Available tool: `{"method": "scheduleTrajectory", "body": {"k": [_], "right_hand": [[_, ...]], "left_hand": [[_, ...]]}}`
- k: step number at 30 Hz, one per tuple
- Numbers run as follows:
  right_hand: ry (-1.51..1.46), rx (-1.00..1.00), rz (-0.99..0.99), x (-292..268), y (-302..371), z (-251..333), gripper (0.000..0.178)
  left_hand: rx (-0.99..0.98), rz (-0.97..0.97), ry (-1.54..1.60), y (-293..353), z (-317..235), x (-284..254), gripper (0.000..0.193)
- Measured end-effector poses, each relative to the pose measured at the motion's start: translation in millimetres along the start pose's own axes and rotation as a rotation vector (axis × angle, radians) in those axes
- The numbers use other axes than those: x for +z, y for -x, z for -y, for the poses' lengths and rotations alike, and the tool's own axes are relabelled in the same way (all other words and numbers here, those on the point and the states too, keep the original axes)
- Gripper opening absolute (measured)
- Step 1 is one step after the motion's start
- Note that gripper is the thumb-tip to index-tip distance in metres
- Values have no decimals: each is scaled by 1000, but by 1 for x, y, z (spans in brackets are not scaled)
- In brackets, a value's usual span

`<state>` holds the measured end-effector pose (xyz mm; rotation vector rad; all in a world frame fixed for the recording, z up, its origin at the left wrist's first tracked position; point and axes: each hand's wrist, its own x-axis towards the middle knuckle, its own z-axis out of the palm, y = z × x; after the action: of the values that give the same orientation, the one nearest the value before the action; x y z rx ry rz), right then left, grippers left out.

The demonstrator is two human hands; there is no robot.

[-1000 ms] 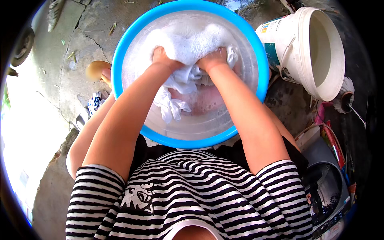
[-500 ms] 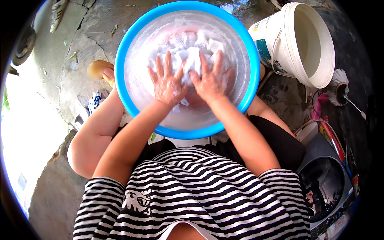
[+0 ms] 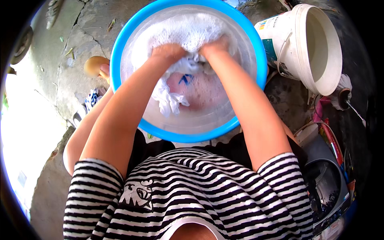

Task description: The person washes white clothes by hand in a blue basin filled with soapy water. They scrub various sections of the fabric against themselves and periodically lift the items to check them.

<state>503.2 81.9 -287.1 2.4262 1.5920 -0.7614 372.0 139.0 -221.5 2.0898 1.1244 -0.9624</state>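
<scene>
Blue plastic ringed the wide basin (image 3: 182, 137), a pale, translucent-looking bowl that sat before the person, between the bent legs. Inside it lay the white cloth (image 3: 168, 98), bunched up and wet, mostly in the far half, with one crumpled end spread out toward the near left of the bowl. Thick white foam (image 3: 184, 30) was heaped over the far part of the cloth. Both hands were down in that heap: the left hand (image 3: 170, 50) bent inward at the wrist, the right hand (image 3: 217, 46) just across from it, with a narrow gap between the two. Suds covered the fingers of both, so I could not tell whether they were spread wide, drawn in narrow or gripping a fold; the hands were touching the foam, and the cloth showed right beneath them. Below the wrists, a pinkish area of the basin's inside came into sight, with a small dark blue mark (image 3: 186, 79) on it.

Just beyond the basin's right side stood a white bucket (image 3: 296, 40) with a thin handle and a green patch on its wall. Near the bucket's mouth was a brush (image 3: 343, 94) with pale bristles, and a pink thing (image 3: 320, 107) lay close to it. Cracked grey concrete (image 3: 86, 40) stretched out on the left. Black and white stripes ran across the person's shirt (image 3: 188, 192).
</scene>
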Motion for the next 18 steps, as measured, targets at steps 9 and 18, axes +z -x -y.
{"method": "scheduleTrajectory", "body": {"k": [9,18], "right_hand": [[-540,99,10,-102,101,0,69],[-552,-135,347,-71,77,-13,52]], "left_hand": [[228,-568,1195,60,16,-11,40],[690,-699,781,159,-22,77,28]]}}
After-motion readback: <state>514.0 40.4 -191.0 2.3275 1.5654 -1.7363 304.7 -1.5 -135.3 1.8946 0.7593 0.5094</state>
